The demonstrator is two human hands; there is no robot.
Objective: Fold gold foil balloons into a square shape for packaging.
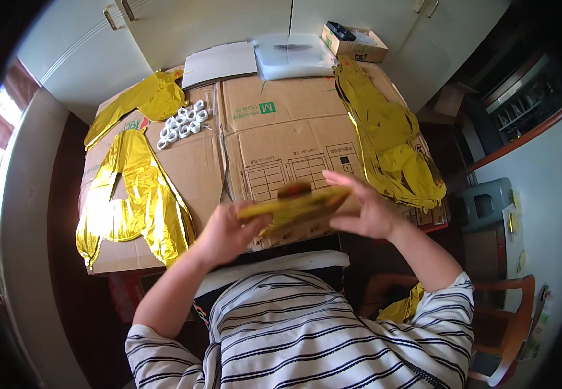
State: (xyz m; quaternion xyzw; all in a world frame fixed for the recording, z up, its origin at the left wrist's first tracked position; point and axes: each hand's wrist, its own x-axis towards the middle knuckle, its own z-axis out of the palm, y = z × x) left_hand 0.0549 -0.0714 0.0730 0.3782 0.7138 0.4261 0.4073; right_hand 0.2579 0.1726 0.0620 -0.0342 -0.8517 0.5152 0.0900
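Above the near edge of the cardboard, my left hand (224,232) grips one end of a folded gold foil piece (304,209), slightly blurred, with a small dark reddish patch on top. My right hand (373,212) is at the piece's other end, fingers stretched and thumb apart; whether it touches the foil I cannot tell. Flat gold foil balloons lie on both sides: a shiny one (135,201) near my left forearm, another (141,100) behind it, and a long stack (388,133) on the right.
Flattened cardboard (281,123) covers the table. Several small white rolls (184,123) lie left of centre. White sheets (219,65), a clear plastic packet (294,58) and a small open box (359,47) line the back. A wooden chair (521,311) stands at lower right.
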